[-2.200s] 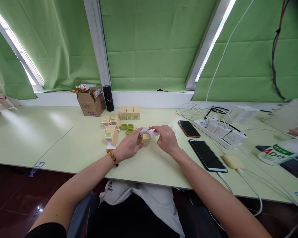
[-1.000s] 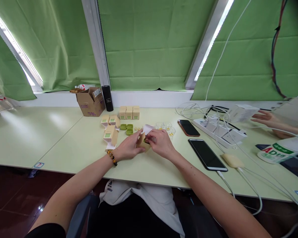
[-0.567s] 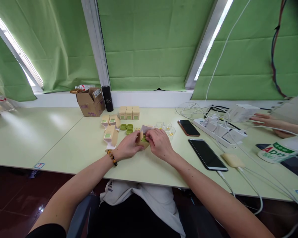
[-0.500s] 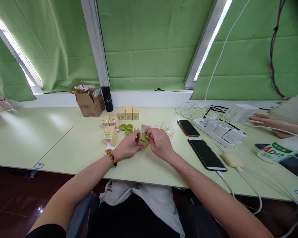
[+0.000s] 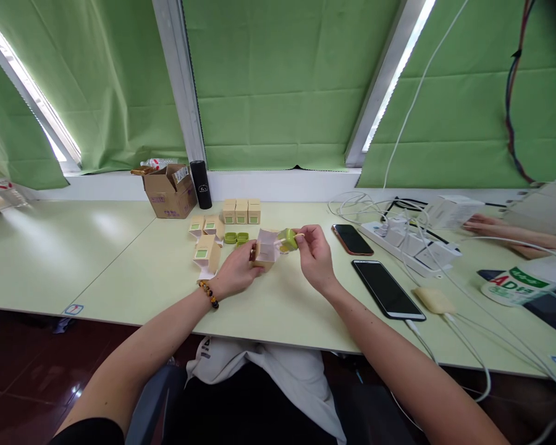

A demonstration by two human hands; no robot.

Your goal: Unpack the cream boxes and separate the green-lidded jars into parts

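"Head view: the room?"
"Green blinds (image 5: 296, 80) at twelve o'clock; pale bench (image 5: 97, 266) below; brown box (image 5: 170, 198) at ten."
"And nearer in?"
"Left hand (image 5: 237, 272) grips an open carton (image 5: 265, 253) at centre; right hand (image 5: 317, 256) pinches a green container (image 5: 287, 240) at the carton's two o'clock."

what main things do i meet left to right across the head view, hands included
Cardboard box, black tumbler, left hand, opened small box, green item, right hand, larger phone, white bottle

The container (image 5: 288, 240) is green, the box (image 5: 265, 251) tan and white.
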